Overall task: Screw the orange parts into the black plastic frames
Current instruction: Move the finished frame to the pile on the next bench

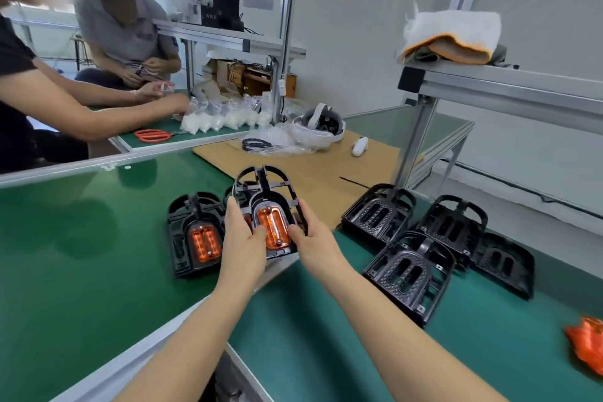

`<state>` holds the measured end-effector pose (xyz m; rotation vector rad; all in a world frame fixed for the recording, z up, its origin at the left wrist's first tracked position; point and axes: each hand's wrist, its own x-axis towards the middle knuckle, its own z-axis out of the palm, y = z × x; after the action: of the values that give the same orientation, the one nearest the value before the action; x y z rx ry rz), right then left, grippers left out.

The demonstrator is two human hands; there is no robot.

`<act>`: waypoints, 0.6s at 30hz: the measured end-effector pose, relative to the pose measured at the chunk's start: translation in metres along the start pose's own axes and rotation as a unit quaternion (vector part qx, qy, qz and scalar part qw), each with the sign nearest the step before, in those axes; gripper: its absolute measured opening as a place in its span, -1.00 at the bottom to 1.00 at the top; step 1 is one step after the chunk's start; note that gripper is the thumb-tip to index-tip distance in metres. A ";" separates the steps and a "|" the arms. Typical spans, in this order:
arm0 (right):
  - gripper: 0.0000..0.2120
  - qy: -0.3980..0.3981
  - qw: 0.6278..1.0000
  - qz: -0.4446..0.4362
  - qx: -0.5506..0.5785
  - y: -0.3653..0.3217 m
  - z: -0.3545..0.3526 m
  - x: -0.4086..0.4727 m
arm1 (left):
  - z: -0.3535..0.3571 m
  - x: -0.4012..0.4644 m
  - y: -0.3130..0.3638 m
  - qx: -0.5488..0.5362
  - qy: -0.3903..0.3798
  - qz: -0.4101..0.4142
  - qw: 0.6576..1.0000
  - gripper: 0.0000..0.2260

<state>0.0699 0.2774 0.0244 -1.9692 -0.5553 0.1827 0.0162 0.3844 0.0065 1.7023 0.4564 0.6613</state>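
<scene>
On the green surface (81, 238) lie empty black frames (409, 274) at right and a finished frame (195, 235) at left. Between them, left hand (243, 238) and right hand (313, 238) grip a black frame (264, 192), fingers curled round its sides, thumbs beside the orange part (273, 229). It looks fitted; setting it down seems next.

Orange parts pile (587, 344) at rt edge: blurred, cut off by frame, count unclear. Third fitted frame (243, 194) behind held frame (267, 206): mostly hidden, only slivers show. Rightmost empty frame (505, 263): partly covered by neighbour, motion-blurred. Screw heads on held orange part (273, 229): too small to tell if seated. Lt hand (243, 238) fingertips hidden behind frame edge.
</scene>
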 end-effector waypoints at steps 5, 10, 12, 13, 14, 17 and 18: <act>-0.57 0.004 1.000 0.015 -0.027 -0.006 0.019 0.026 | -0.001 0.026 -0.005 0.054 0.030 -0.001 0.998 -0.39; -0.57 0.014 0.999 0.028 -0.041 -0.006 0.033 0.045 | 0.004 0.044 -0.010 0.096 0.059 -0.010 0.994 -0.41; -0.54 0.010 0.998 0.027 -0.049 -0.006 0.035 0.050 | 0.007 0.049 -0.013 0.117 0.073 -0.018 0.990 -0.42; -0.53 0.006 0.998 0.026 -0.059 -0.006 0.035 0.052 | 0.009 0.052 -0.015 0.132 0.080 -0.022 0.988 -0.42; -0.52 0.001 0.997 0.023 -0.073 -0.006 0.036 0.053 | 0.011 0.055 -0.017 0.152 0.088 -0.028 0.984 -0.42; -0.55 -0.012 0.994 0.011 -0.105 -0.003 0.038 0.056 | 0.017 0.062 -0.022 0.203 0.108 -0.046 0.972 -0.42; -0.54 -0.014 0.993 0.004 -0.121 0.000 0.039 0.057 | 0.018 0.064 -0.024 0.218 0.110 -0.051 0.968 -0.42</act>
<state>0.1056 0.3351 0.0136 -2.2066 -0.6107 0.1556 0.0777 0.4159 -0.0078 2.0073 0.8926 0.7150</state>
